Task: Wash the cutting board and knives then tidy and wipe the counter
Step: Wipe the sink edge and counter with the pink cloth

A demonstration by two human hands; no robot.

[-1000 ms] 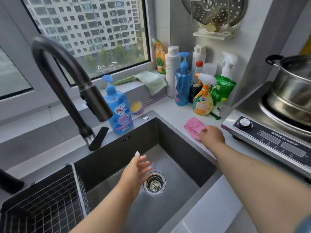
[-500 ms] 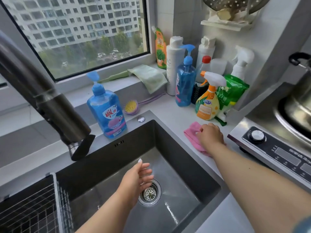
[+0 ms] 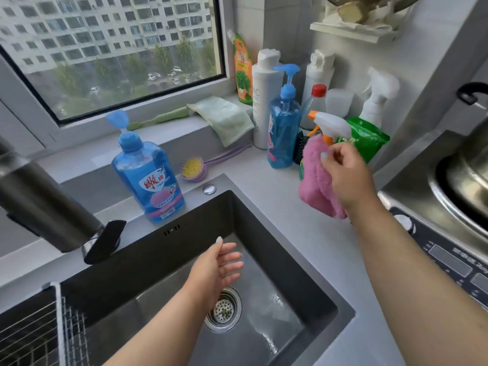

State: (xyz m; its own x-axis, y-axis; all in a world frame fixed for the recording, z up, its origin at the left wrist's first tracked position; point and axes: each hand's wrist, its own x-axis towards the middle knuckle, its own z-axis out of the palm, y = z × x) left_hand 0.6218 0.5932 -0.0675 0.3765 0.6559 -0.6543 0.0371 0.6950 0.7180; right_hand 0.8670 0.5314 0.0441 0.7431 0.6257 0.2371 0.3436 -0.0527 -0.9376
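Observation:
My right hand holds a pink cloth lifted off the grey counter, in front of the spray bottles. The cloth hangs down from my fingers. My left hand hovers over the dark sink, fingers relaxed and empty, just above the drain strainer. No cutting board or knives are in view.
A blue dish soap bottle stands behind the sink beside the black faucet. Bottles and sprays crowd the back corner. A yellow brush lies near the sill. An induction cooker with a pot sits right; a wire rack sits left.
My right hand has picked the pink cloth up off the counter and raised it. My left hand stays over the drain. The view has tilted closer to the sink.

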